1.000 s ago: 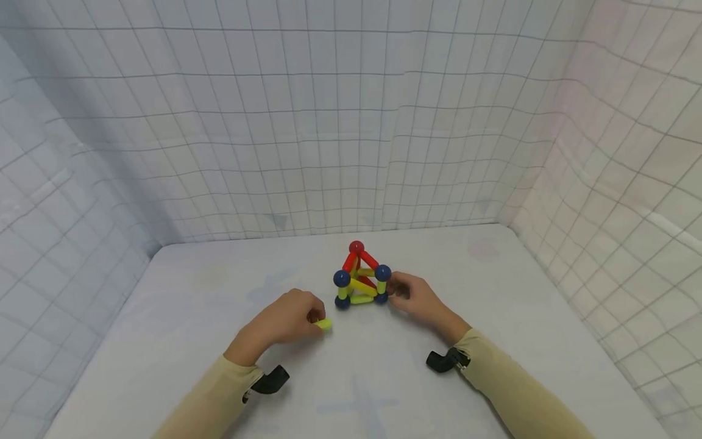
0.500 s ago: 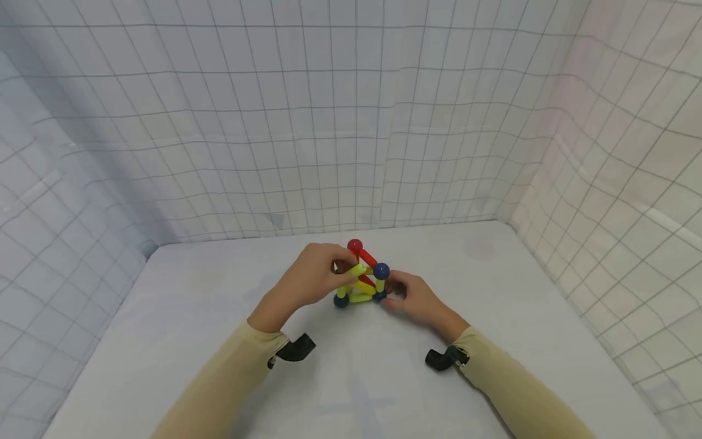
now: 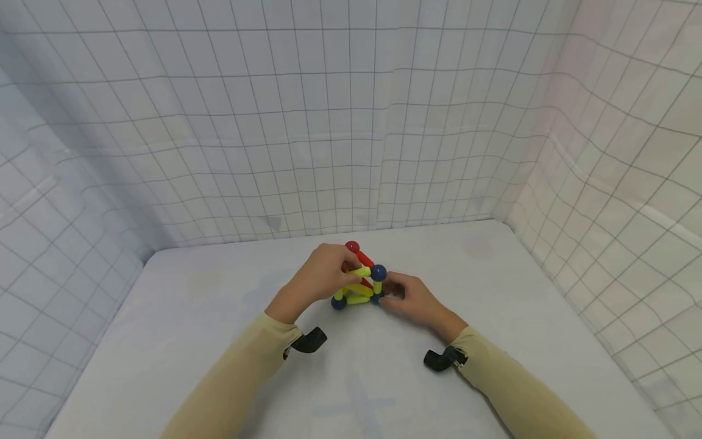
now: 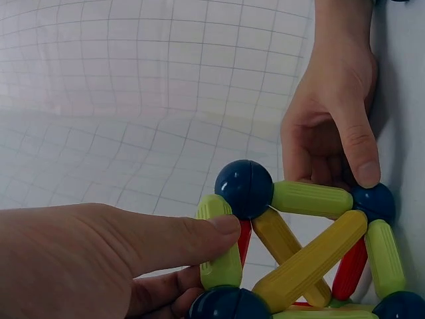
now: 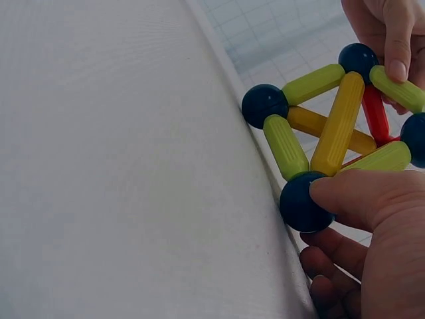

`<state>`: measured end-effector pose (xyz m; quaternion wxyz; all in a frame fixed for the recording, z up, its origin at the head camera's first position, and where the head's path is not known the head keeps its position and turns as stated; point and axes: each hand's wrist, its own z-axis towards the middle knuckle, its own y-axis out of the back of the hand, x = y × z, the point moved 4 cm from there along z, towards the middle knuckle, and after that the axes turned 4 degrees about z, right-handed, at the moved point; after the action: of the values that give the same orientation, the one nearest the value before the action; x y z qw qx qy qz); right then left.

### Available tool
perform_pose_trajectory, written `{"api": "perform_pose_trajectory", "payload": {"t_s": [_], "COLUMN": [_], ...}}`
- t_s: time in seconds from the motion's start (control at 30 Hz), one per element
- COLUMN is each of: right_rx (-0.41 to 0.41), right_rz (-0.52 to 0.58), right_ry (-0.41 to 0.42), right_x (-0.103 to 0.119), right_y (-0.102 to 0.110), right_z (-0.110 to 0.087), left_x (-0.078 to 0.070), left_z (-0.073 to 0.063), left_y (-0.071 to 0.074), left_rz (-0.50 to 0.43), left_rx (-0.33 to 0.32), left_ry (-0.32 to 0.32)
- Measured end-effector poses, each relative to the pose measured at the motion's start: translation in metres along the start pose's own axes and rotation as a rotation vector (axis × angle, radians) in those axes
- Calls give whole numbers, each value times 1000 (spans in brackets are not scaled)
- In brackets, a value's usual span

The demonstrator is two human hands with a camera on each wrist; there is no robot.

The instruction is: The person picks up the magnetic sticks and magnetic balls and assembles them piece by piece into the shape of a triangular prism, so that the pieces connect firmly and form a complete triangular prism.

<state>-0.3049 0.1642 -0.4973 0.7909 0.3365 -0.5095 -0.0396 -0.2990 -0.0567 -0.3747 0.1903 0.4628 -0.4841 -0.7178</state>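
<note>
A frame of magnetic building rods and balls stands on the table, with a red ball [image 3: 352, 246] at its back top. My left hand [image 3: 320, 274] pinches a lime-green rod [image 4: 222, 256] between thumb and fingers. In the left wrist view its ends sit right at two blue balls, the upper one [image 4: 244, 189] and the lower one [image 4: 229, 304]. On the frame's right side, my right hand [image 3: 414, 299] grips the bottom blue ball [image 5: 305, 202] with thumb and fingers. Yellow rods [image 5: 339, 123] cross the sides diagonally. My left hand hides the upper left ball in the head view.
The white table [image 3: 307, 390] has its back edge close behind the frame. Grid-patterned cloth [image 3: 351, 122] hangs at the back and both sides. A dark wrist mount is on each sleeve, one on the left [image 3: 309, 340] and one on the right [image 3: 440, 360].
My left hand has carried the lime rod from the table left of the frame up and right to its upper front. My right hand has stayed at the lower right ball.
</note>
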Motion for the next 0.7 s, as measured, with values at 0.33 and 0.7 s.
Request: {"api": "perform_pose_trajectory", "payload": {"t_s": [0.33, 0.7], "right_rx": [-6, 15], "right_rz": [8, -7], "right_ry": [2, -15], "right_x": [3, 1], "right_y": [0, -1], "right_z": [1, -1], "left_x": [-5, -2], "left_z": [1, 1], "left_y": [-3, -9], "left_rz": [42, 40], "left_rx": [10, 18], "left_ry": [21, 49]}}
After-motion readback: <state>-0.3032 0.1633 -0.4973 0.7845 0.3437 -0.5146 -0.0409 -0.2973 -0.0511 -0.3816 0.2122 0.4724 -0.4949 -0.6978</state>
